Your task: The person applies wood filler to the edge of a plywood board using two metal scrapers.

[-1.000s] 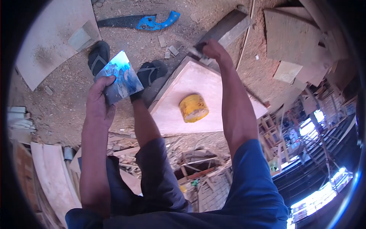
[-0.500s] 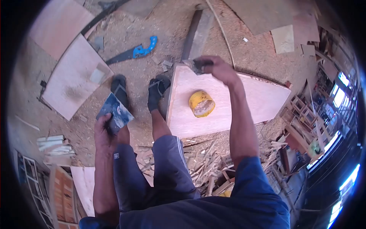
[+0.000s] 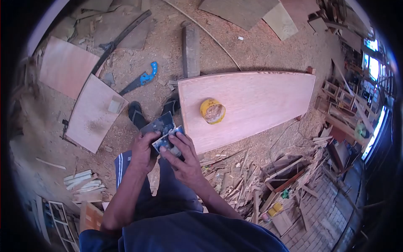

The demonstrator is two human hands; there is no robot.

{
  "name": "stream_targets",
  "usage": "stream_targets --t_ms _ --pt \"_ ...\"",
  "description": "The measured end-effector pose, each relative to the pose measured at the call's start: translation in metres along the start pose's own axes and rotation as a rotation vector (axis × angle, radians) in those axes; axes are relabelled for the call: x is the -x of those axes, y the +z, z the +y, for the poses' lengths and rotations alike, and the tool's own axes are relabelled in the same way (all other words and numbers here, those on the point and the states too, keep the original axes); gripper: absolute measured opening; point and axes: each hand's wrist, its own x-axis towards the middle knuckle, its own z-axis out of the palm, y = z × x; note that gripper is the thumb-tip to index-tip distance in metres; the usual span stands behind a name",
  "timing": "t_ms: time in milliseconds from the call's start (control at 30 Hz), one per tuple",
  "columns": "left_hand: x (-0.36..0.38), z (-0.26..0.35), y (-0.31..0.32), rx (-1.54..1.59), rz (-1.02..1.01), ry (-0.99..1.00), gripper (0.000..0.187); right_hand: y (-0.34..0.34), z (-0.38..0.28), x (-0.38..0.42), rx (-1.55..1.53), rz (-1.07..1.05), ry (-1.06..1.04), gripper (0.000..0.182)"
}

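In front of my lap, both hands are close together. My left hand (image 3: 145, 150) grips a flat, square plate (image 3: 163, 123) smeared with dark and whitish paste. In my right hand (image 3: 184, 161) is a smaller stained flat scraper (image 3: 164, 142), pressed against or just over the plate; exact contact is hidden by the fingers. To the right of my hands lies a pale wooden panel (image 3: 260, 105). On its left part stands a yellow tub (image 3: 213, 111) with pale, crusted material inside.
A blue-handled handsaw (image 3: 140, 80) lies on the dusty floor beyond my feet. Plywood sheets (image 3: 94, 113) lie at left, with a long dark bar (image 3: 121, 40) across them. A thick timber (image 3: 190, 50) touches the panel's far side. Wood scraps (image 3: 235, 180) litter the near floor.
My right hand has come back from the panel's far left corner to the plate in my left hand. My left hand has moved right. The view has shifted.
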Motion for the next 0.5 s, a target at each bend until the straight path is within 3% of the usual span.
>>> stream_targets --t_ms 267,367,500 --pt "0.028 -0.009 0.061 -0.173 -0.124 -0.07 0.026 -0.058 0.003 0.043 0.069 0.164 -0.09 0.065" --pt "0.057 -0.013 0.111 -0.276 -0.135 -0.031 0.03 -0.099 0.006 0.065 0.037 0.304 -0.052 0.064" --pt "0.095 -0.004 0.167 -0.277 -0.231 -0.026 0.034 -0.157 0.015 0.106 0.115 0.407 0.159 0.059"
